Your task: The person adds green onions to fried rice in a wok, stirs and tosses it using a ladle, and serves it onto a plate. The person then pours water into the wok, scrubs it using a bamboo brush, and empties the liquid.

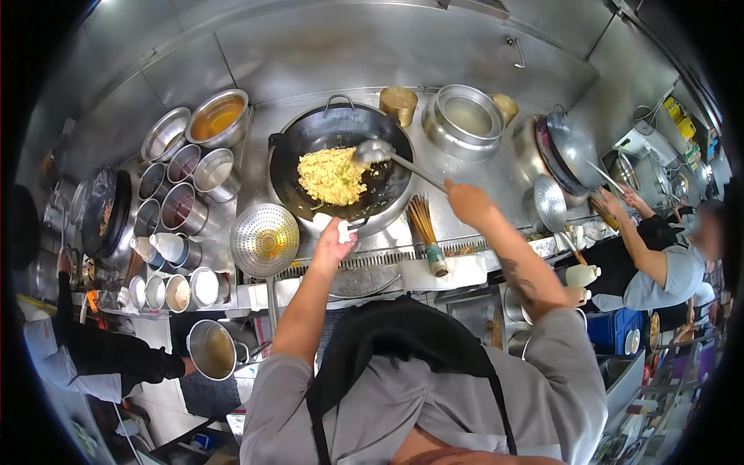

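A black wok (377,197) on the steel range holds a yellow heap of fried food, possibly egg fried rice or noodles (332,177). My right hand (470,205) is closed around the long handle of a ladle (373,151), whose bowl rests against the right side of the heap. At the wok's near rim, my left hand (336,240) is closed on a folded white cloth (333,225) beside the wok's small handle. How much of that handle lies under the cloth is hidden. A perforated strainer (265,240) with an oily yellow patch lies left of my left hand.
Metal pots (184,208) and a bowl of orange liquid (218,118) crowd the left. A bamboo brush (422,225) stands right of the wok, near a large steel pot (463,120). A co-worker (659,256) handles another wok (572,139) at right; another person (85,341) stands left.
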`<state>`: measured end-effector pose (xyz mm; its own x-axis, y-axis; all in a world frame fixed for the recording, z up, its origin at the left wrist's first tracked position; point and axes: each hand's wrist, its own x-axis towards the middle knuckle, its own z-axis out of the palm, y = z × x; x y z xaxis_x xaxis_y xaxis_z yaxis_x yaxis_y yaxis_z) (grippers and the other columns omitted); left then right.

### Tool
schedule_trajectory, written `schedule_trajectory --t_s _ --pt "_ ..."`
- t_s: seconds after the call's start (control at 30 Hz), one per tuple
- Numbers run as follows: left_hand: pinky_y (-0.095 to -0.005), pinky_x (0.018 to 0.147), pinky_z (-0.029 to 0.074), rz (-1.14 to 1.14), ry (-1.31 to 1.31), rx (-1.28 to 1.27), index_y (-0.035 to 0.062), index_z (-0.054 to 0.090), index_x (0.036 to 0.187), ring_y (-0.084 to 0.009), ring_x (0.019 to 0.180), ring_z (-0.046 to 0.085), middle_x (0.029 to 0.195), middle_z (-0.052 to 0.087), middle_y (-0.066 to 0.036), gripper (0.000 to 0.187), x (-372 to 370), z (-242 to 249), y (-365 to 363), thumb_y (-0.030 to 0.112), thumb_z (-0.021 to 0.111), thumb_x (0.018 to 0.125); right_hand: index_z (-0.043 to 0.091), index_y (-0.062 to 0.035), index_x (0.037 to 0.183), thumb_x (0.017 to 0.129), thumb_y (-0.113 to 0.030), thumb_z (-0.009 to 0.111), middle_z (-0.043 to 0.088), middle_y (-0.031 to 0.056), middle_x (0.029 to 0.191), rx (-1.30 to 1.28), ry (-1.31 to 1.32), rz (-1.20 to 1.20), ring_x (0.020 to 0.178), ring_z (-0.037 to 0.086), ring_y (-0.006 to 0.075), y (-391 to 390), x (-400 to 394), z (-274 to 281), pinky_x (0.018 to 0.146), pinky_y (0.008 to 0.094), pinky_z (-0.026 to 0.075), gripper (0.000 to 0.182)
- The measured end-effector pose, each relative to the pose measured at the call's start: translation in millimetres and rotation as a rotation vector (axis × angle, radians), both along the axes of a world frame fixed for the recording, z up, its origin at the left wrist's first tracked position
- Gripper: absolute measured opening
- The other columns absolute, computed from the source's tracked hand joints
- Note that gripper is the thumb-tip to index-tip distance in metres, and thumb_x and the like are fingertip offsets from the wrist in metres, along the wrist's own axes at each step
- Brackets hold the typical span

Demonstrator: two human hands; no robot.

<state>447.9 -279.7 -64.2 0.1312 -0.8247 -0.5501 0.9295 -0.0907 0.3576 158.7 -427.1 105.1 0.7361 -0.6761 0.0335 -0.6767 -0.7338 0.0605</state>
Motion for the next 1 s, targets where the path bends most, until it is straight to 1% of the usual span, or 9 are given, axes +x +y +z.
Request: schedule_trajectory --t_s 0.03,0.17,0.3,0.4,0.5,0.7,0.8,0.9,1.0 --pt "-0.0292 0.045 0.042 0.024 -0.005 0.023 0.0106 0.055 0.083 -0.0178 0.059 0.055 0.071 0.059 -0.004 0.004 -3.6 3.4 -0.4 0.014 0.053 0.085 0.055 0.0003 0.105 0.088 -0.011 0.045 0.064 0.02 0.078 -0.045 -0.047 -0.028 0.074 0.064 0.0362 -9.8 20.7 -26.0 0.063 0.0448 0.052 0.022" --pt "-0.029 0.045 0.041 0.016 0.011 0.023 0.0111 0.056 0.085 -0.0172 0.06 0.055 0.072 0.059 -0.003 0.004 -2.7 5.1 0.0 0.013 0.053 0.085 0.052 -0.0007 0.112 0.09 -0.02 0.051 0.062 0.0272 0.088 0.705 -0.267 -0.302 0.085 0.062 0.0409 17.2 108.5 -53.4 0.074 0.0466 0.051 0.029" --pt "-0.0306 0.047 0.042 0.024 0.066 0.052 0.012 0.056 0.086 -0.0179 0.06 0.055 0.072 0.059 -0.003 0.002 0.2 1.2 -2.7 0.013 0.054 0.086 0.051 -0.0053 0.115 0.09 -0.019 0.051 0.062 0.026 0.085 0.643 -0.225 0.099 0.084 0.062 0.041 27.8 63.6 -61.2 0.073 0.0483 0.049 0.028" --pt "-0.0312 0.048 0.042 0.037 0.058 0.067 0.0121 0.054 0.089 -0.0191 0.064 0.054 0.075 0.058 -0.004 0.003 0.9 -5.7 -4.3 0.015 0.054 0.088 0.049 -0.0027 0.12 0.09 -0.015 0.049 0.063 0.0243 0.082 0.539 -0.031 0.057 0.081 0.063 0.0412 38.0 22.4 10.5 0.072 0.0486 0.049 0.033" --pt "-0.0314 0.05 0.043 0.122 -0.025 0.062 0.0123 0.053 0.093 -0.0199 0.069 0.054 0.08 0.057 -0.005 0.006 -31.2 19.6 15.4 0.017 0.053 0.089 0.053 -0.0037 0.116 0.088 -0.02 0.046 0.064 0.0231 0.084 0.188 0.064 -0.001 0.077 0.064 0.0376 39.1 20.5 -1.9 0.069 0.0463 0.051 0.033" --pt "-0.0313 0.053 0.046 0.118 0.11 0.265 0.0118 0.053 0.093 -0.0215 0.07 0.055 0.082 0.057 -0.006 0.014 -78.1 119.1 88.7 0.026 0.053 0.092 0.051 -0.0033 0.118 0.087 -0.016 0.049 0.064 0.0254 0.088 0.525 0.07 0.162 0.087 0.063 0.0395 63.3 1.6 50.3 0.077 0.0472 0.05 0.034" --pt "-0.03 0.05 0.046 0.138 0.152 0.112 0.0108 0.052 0.092 -0.0204 0.068 0.055 0.078 0.056 -0.007 0.014 -41.9 64.9 41.5 0.025 0.051 0.092 0.049 -0.0001 0.118 0.087 -0.014 0.054 0.062 0.0257 0.079 0.514 -0.029 0.315 0.078 0.061 0.0421 26.1 -5.9 35.3 0.073 0.0488 0.048 0.034" --pt "-0.0303 0.047 0.046 0.084 0.09 0.019 0.0119 0.053 0.091 -0.0196 0.063 0.055 0.074 0.057 -0.005 0.016 -71.1 -13.7 61.1 0.027 0.049 0.093 0.05 -0.0005 0.119 0.087 -0.015 0.052 0.062 0.0259 0.079 0.401 -0.063 0.022 0.077 0.061 0.0422 27.4 12.8 -5.7 0.072 0.0491 0.048 0.035" --pt "-0.0309 0.047 0.046 0.067 0.103 0.087 0.012 0.055 0.088 -0.0198 0.062 0.055 0.072 0.057 -0.005 0.018 -98.7 32.9 107.4 0.028 0.05 0.093 0.05 -0.0022 0.118 0.088 -0.015 0.048 0.063 0.0262 0.084 0.444 0.013 0.087 0.083 0.062 0.0413 58.4 3.1 39.3 0.077 0.0482 0.049 0.034"
